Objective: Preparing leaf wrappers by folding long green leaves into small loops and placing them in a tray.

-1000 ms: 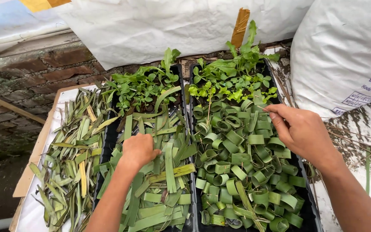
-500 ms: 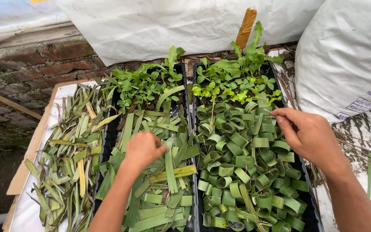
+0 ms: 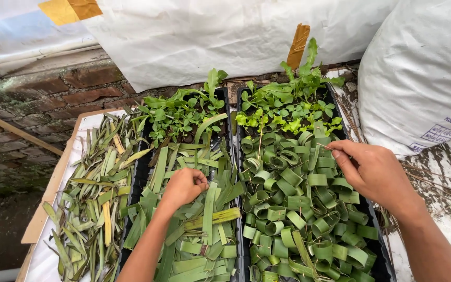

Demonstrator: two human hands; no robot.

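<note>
Far left, cut leaf scraps [image 3: 90, 209] lie on a white sheet. The left hand [image 3: 184, 187] is curled tight on flat green leaf strips [image 3: 204, 219] in the left black tray [image 3: 138, 172]; a hard pull could tear them. The right hand [image 3: 372, 169] pinches a thin stick [image 3: 323, 145] over leaf-ring cups [image 3: 288, 219] in the right tray [image 3: 379, 256]. A bump could knock over cups or crush seedlings [image 3: 288, 112]. Behind hangs white sheeting with yellow-brown tape patches [image 3: 298, 46]. A fat white sack [image 3: 418, 68] with blue print stands right.

Left hand [image 3: 184, 187] on flat leaf strips [image 3: 204, 219], right hand [image 3: 374, 169] over leaf rings [image 3: 288, 209]
</note>
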